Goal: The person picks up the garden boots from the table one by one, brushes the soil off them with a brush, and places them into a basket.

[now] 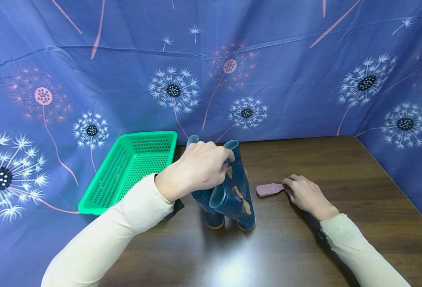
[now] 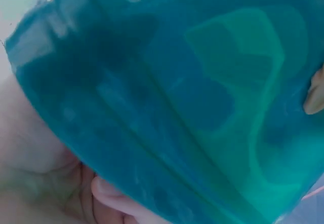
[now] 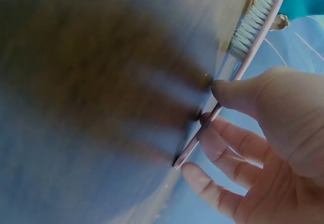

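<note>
Blue rubber boots (image 1: 236, 169) with tan patches stand bunched together mid-table, their soles low and their open tops at differing heights. My left hand (image 1: 200, 165) reaches over and grips them near their upper parts, hiding some of the shafts. In the left wrist view a glossy blue boot surface (image 2: 167, 107) fills most of the picture, the palm and fingers against its lower edge. To the right, my right hand (image 1: 305, 195) pinches the thin handle of a pink brush (image 1: 268, 189) between thumb and fingers. White bristles (image 3: 253, 24) show in the right wrist view.
A green perforated plastic basket (image 1: 172, 139) sits at the table's back left. Behind everything hangs a blue cloth (image 1: 289, 91) with dandelion prints. The dark wooden table (image 1: 289, 255) runs out to a slanting right edge.
</note>
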